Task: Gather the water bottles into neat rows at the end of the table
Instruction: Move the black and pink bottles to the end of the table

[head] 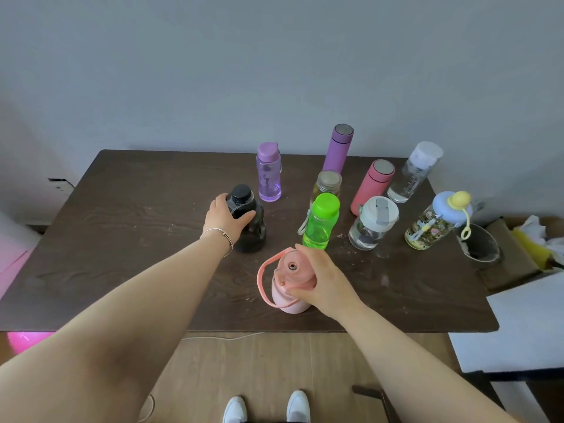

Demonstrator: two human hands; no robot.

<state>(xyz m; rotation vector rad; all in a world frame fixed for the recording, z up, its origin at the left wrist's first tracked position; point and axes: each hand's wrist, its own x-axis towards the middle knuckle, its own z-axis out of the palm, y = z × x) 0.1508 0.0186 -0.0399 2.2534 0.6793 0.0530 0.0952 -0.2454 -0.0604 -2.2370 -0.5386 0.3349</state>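
Several water bottles stand upright on a dark wooden table (pixel 122 239). My left hand (pixel 224 216) grips the black bottle (pixel 251 227) around its shoulder, left of centre. My right hand (pixel 323 283) clasps the lid of the pink bottle with a loop handle (pixel 285 283) near the front edge. Behind them stand a green bottle (pixel 320 222), a clear purple bottle (pixel 268 174), a tall purple flask (pixel 338 148), a small jar-like bottle (pixel 327 183), a pink flask (pixel 372 186), a clear white-capped bottle (pixel 413 172), a grey-lidded clear bottle (pixel 372 222) and a patterned blue-lidded bottle (pixel 436 222).
A grey wall rises behind the table's far edge. A cup holder hole (pixel 480 244) is at the table's right edge, with a cardboard box of yellow and white stuff (pixel 531 242) beyond. A white board (pixel 525 328) lies at the right. A pink object (pixel 18 261) is at the left.
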